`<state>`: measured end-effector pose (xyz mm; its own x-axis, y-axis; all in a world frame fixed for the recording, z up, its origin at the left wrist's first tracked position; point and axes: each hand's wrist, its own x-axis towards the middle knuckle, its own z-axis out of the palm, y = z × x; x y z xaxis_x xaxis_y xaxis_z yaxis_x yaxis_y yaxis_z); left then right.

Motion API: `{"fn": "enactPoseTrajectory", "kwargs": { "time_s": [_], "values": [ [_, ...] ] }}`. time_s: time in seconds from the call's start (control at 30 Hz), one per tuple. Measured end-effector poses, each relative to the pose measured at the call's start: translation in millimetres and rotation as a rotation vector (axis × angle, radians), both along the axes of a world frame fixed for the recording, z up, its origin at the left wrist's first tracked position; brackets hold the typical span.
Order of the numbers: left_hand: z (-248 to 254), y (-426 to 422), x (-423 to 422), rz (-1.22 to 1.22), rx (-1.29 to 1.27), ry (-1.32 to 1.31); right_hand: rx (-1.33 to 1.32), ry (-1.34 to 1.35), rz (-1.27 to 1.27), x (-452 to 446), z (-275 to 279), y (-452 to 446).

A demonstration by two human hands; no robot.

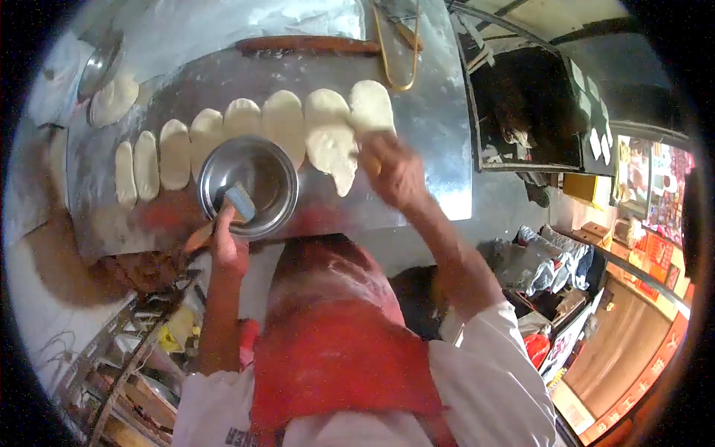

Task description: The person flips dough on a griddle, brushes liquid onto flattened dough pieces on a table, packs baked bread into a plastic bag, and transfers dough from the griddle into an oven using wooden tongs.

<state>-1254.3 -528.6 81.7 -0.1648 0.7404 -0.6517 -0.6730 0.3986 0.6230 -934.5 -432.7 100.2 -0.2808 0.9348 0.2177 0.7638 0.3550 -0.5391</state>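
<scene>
The left hand [231, 246] is at the near rim of a round steel bowl [284, 201], at about six to seven o'clock, with its fingers closed around a flat brush [240, 203] whose head lies inside the bowl and whose wooden handle juts out toward seven o'clock. Whether this hand also bears the bowl's weight is hard to tell.

At three o'clock from the bowl, the right hand [395, 171] is blurred over the metal surface [439, 175], fingers curled beside a ragged dough flap [330, 153]; whether they are clamped on anything cannot be told. A row of flattened dough ovals [283, 123] runs from nine to two o'clock, narrow strips at its left end, broader pieces toward the right. A dough lump [115, 100] lies at ten o'clock, a wooden rolling pin [309, 46] at one.

The dough looks soft, limp and stretchy, likely to sag or tear if pinched at one thin end; broad support under both ends would suit it. The bowl looks rigid and fairly light, perhaps slippery if oily, best taken by its rim and kept level. The brush is light, with a stiff handle that gives the surest hold.
</scene>
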Motion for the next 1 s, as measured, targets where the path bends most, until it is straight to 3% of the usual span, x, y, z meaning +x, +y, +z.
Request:
{"fn": "enactPoseTrajectory", "kwargs": {
  "time_s": [0.03,0.13,0.23,0.3,0.4,0.5,0.57,0.63,0.67,0.77,0.8,0.97,1.0],
  "values": [
    [0.0,-2.3,2.9,-0.007,0.003,0.0,-0.019,0.022,-0.068,2.2,8.5,16.5],
    [-1.1,-7.1,2.7,-0.215,0.233,0.252,-0.013,-0.09,0.008,26.4,-38.6,6.4],
    [-9.9,0.5,8.5,-0.06,0.069,-0.036,-0.125,-0.114,0.152,34.9,-25.8,-67.7],
    [-3.2,4.2,12.6,-0.065,0.063,-0.047,-0.059,-0.105,0.232,37.8,-8.3,-89.1],
    [-1.0,6.7,17.6,-0.103,0.048,-0.035,0.095,-0.047,0.062,25.4,21.4,-61.5],
    [7.2,9.9,17.3,-0.112,0.073,-0.021,-0.005,-0.195,-0.017,30.6,-28.3,-71.9],
    [22.3,10.8,17.7,-0.13,0.084,0.02,-0.075,-0.213,0.066,30.0,-37.3,-90.6],
    [18.1,-0.7,7.1,-0.126,0.07,0.042,0.093,-0.122,0.144,25.3,-2.1,-89.3],
    [18.4,-3.3,2.7,-0.104,0.048,0.021,0.075,-0.011,-0.003,14.4,22.2,-79.8],
    [16.8,-3.9,-8.6,-0.084,0.077,-0.017,0.151,-0.127,-0.141,15.1,-15.5,-58.1],
    [21.4,-5.2,-11.2,-0.099,0.097,-0.02,-0.025,-0.215,-0.168,8.0,-18.2,-49.3],
    [20.5,-12.4,-47.2,-0.12,0.048,-0.026,0.187,-0.03,-0.116,-38.1,15.3,-47.8],
    [20.3,-12.6,-55.7,-0.127,0.016,-0.038,0.226,-0.098,-0.061,-45.4,-7.1,-50.0]
  ]
}}
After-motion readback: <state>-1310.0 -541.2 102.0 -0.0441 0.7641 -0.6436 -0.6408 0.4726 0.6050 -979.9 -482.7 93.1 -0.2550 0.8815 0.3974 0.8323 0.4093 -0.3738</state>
